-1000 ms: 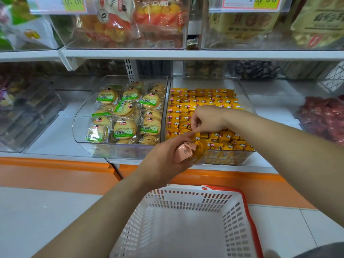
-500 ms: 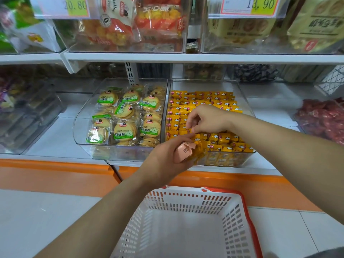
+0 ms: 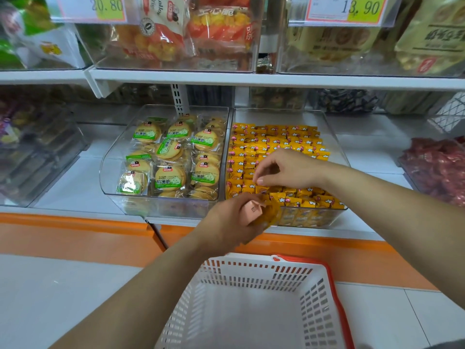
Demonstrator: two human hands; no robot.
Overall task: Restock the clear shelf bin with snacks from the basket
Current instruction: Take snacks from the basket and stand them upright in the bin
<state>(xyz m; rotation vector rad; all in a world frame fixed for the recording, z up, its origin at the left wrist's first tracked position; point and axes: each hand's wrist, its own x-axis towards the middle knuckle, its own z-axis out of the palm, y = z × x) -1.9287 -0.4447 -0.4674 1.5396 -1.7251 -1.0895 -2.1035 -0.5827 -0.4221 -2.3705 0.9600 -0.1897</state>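
The clear shelf bin (image 3: 336,144) on the lower shelf holds rows of small yellow snack packets (image 3: 276,138). My right hand (image 3: 286,170) hovers just above the packets near the bin's front, fingers loosely curled, thumb and forefinger apart, with nothing visible between them. My left hand (image 3: 234,217) is at the bin's front left corner and grips a small bunch of snacks (image 3: 261,212): a pinkish packet and some yellow ones. The white basket (image 3: 254,278) with a red rim sits below on the floor, and its inside looks bare.
A second clear bin (image 3: 110,162) with green-labelled round biscuits stands directly left. A bin of red sweets (image 3: 437,167) sits at the far right. The upper shelf (image 3: 251,80) with bagged snacks and price tags overhangs. An orange shelf base (image 3: 75,238) runs below.
My right hand has lifted slightly off the yellow packets and its pinched fingers have loosened. My left hand stays at the bin's front with its bunch of snacks.
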